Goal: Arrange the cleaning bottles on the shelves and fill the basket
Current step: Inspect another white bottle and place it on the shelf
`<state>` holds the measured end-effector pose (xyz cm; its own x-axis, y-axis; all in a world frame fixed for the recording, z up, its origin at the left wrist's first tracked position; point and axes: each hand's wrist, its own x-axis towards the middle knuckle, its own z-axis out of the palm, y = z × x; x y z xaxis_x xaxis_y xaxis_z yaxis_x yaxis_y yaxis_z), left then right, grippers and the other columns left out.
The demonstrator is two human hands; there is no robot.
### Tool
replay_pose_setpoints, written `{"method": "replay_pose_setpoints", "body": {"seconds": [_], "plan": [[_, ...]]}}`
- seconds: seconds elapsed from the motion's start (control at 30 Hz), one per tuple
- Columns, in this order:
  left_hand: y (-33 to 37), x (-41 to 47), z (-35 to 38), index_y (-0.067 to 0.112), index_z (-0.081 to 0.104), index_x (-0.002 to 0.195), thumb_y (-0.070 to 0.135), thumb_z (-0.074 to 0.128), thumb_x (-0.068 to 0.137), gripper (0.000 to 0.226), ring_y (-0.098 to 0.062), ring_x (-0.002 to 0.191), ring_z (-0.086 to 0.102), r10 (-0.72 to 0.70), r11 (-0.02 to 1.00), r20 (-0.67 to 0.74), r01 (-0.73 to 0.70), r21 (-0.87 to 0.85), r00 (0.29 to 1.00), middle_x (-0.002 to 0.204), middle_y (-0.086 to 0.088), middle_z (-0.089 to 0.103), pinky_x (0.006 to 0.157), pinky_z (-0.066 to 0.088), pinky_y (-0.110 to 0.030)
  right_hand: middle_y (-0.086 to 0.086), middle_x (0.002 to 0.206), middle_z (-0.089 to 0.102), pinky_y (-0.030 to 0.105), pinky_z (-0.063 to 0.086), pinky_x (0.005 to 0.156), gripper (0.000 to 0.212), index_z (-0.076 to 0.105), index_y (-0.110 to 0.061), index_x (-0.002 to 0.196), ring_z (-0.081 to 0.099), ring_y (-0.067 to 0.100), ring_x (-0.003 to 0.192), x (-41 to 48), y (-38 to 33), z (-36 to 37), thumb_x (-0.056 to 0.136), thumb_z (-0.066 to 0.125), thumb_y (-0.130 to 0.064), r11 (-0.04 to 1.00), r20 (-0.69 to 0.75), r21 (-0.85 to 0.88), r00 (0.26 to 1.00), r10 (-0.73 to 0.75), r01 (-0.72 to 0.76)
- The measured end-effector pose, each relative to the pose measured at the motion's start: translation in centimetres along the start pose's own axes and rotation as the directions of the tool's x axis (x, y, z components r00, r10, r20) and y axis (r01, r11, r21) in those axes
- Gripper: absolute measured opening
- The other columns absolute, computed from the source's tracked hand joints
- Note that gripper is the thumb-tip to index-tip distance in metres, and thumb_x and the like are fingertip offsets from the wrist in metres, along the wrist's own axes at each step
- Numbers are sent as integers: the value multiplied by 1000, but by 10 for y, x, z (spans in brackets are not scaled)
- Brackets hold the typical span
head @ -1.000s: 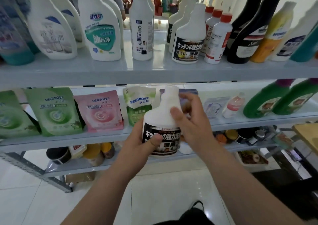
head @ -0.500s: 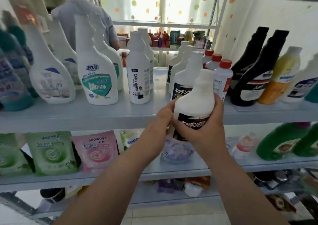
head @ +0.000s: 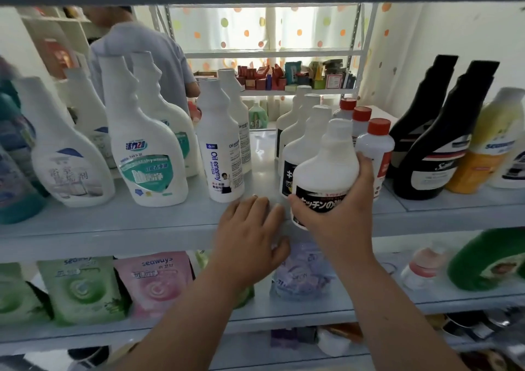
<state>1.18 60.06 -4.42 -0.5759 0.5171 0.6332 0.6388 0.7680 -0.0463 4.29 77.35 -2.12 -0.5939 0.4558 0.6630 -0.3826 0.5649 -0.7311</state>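
Bright light comes in through the dotted curtain at the back, the shelf shines a little, and the edges look bent and blurry.

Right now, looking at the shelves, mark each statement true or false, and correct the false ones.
1. The right hand grips a white bottle with a black label. True.
2. The left hand holds a pink pouch. False: it holds nothing, its fingers straight over the shelf edge.
3. Three red-capped bottles stand on that shelf. True.
4. The black bottles stand left of the Oil enemy bottle. False: they stand to its right.
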Motion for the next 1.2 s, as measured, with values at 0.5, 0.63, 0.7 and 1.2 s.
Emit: {"method": "replay_pose_setpoints", "body": {"seconds": [0.5,0.63,0.7,1.2], "plan": [[3,-1,1,15,63,97,42,63,73,36,-29,93,58,-40,999,-7,40,-23,999,97,-5,61,85,46,-40,-1,156,39,47,48,107,124,5,-35,155,45,24,140,28,0,23,65,86,-65,963,112,-233,980,165,-135],[3,-1,1,15,62,95,41,61,72,34,-30,90,56,-58,998,1,58,-31,998,93,-5,60,82,46,-41,9,157,40,48,49,102,125,2,-22,158,49,33,137,29,-3,29,70,72,-78,900,138,-403,962,236,-163],[4,0,0,15,61,93,40,61,72,33,-30,88,55,-59,998,7,59,-32,998,91,-5,59,81,45,-41,14,157,40,47,48,102,129,0,-15,159,49,35,137,29,-4,31,71,66,-83,868,138,-463,953,270,-179],[8,-2,-12,15,63,98,45,62,73,39,-29,91,58,-66,997,109,61,48,992,98,-5,63,80,44,-40,16,146,54,47,30,119,65,49,-6,148,50,35,137,-37,19,-19,102,41,-52,752,372,-588,925,-77,299]]}}
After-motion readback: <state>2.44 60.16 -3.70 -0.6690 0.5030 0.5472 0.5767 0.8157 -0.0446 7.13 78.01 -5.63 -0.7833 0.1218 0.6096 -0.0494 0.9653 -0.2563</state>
